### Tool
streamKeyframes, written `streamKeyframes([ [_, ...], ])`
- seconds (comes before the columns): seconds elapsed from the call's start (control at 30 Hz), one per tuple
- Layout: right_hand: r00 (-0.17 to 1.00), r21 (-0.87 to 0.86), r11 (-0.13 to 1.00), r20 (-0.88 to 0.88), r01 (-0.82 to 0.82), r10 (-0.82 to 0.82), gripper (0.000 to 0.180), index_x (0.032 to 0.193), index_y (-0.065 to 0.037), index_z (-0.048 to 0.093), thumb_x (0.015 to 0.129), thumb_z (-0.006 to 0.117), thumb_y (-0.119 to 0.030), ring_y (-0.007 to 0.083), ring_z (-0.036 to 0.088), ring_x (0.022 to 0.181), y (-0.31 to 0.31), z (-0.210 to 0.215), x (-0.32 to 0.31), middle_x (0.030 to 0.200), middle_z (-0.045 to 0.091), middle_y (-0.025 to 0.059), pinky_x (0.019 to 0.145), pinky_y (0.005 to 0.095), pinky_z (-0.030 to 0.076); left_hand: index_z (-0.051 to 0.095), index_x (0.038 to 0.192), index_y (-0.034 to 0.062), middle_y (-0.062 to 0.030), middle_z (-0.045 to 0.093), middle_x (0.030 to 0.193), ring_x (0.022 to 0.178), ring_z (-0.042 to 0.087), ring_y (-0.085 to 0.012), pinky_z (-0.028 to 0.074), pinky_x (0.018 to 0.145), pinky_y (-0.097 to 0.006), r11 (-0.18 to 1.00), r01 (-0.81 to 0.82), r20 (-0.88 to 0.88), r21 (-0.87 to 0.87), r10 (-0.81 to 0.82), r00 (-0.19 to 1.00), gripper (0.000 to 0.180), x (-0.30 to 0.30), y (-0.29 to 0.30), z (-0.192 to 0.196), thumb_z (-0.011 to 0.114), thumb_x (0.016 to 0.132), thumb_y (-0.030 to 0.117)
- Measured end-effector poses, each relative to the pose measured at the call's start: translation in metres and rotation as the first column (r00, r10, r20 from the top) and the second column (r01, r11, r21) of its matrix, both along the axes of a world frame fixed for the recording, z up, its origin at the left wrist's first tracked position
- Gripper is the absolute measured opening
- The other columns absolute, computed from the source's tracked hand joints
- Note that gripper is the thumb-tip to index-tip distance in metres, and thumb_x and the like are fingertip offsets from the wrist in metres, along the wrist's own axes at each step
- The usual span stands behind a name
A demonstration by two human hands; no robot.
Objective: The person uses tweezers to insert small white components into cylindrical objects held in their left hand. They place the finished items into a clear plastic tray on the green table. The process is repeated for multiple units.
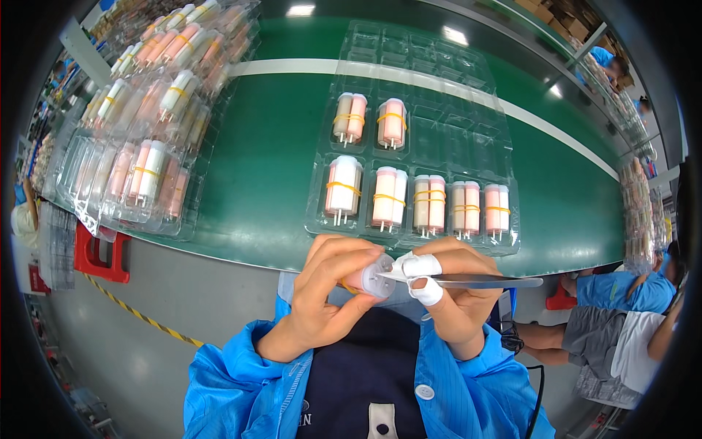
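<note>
My left hand [322, 296] is closed around a pink cylinder with a translucent round cap [379, 276], its capped end turned toward my right hand. A bit of yellow band shows by the fingers. My right hand [462, 304], white covers on thumb and forefinger, pinches metal tweezers [486, 281]. Their tips meet the cap's face or sit just in front of it; which one I cannot tell. Beyond my hands, a clear plastic tray [457, 150] holds several banded bundles of pink and white tubes [389, 196], with white prongs pointing toward me.
Stacked clear trays full of similar bundles [139, 172] stand at the left of the green table [270, 146]. A red stool [102, 252] is below its left edge. Other people sit at the right, one in a blue top [621, 289]. More stacked trays [638, 212] stand there.
</note>
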State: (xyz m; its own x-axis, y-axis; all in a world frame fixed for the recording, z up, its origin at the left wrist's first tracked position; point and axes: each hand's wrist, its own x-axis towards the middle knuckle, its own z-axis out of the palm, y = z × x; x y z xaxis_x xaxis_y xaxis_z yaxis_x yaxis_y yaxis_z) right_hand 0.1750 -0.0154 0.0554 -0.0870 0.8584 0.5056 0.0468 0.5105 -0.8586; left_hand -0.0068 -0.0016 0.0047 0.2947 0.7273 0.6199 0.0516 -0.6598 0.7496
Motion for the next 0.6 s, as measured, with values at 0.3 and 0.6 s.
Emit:
streamKeyframes([
  [0.3, 1.000, 0.006, 1.000, 0.010, 0.000, 0.000, 0.017, 0.093, 0.002, 0.068, 0.077, 0.070, 0.001, 0.0195, 0.068, 0.073, -0.0002, -0.0008, 0.0003, 0.085, 0.068, 0.0161, 0.062, 0.0273, 0.054, 0.053, 0.115, 0.0009, -0.0207, 0.061, 0.108, 0.097, 0.055, -0.0279, 0.044, 0.084, -0.036, 1.000, -0.014, -0.013, 0.011, 0.014, 1.000, 0.045, -0.0002, 0.0000, 0.0007, 0.073, 0.076, 0.007],
  [0.6, 1.000, -0.006, 1.000, 0.029, -0.008, 0.008, 0.015, 0.093, 0.003, 0.067, 0.078, 0.068, 0.001, 0.0187, 0.067, 0.071, 0.0003, -0.0001, 0.0016, 0.082, 0.067, 0.0146, 0.060, 0.0268, 0.052, 0.057, 0.112, 0.0012, -0.0207, 0.062, 0.105, 0.094, 0.056, -0.0298, 0.046, 0.079, -0.037, 0.997, -0.053, -0.026, 0.064, 0.054, 0.998, 0.046, 0.0007, 0.0012, 0.0024, 0.072, 0.069, 0.000],
])
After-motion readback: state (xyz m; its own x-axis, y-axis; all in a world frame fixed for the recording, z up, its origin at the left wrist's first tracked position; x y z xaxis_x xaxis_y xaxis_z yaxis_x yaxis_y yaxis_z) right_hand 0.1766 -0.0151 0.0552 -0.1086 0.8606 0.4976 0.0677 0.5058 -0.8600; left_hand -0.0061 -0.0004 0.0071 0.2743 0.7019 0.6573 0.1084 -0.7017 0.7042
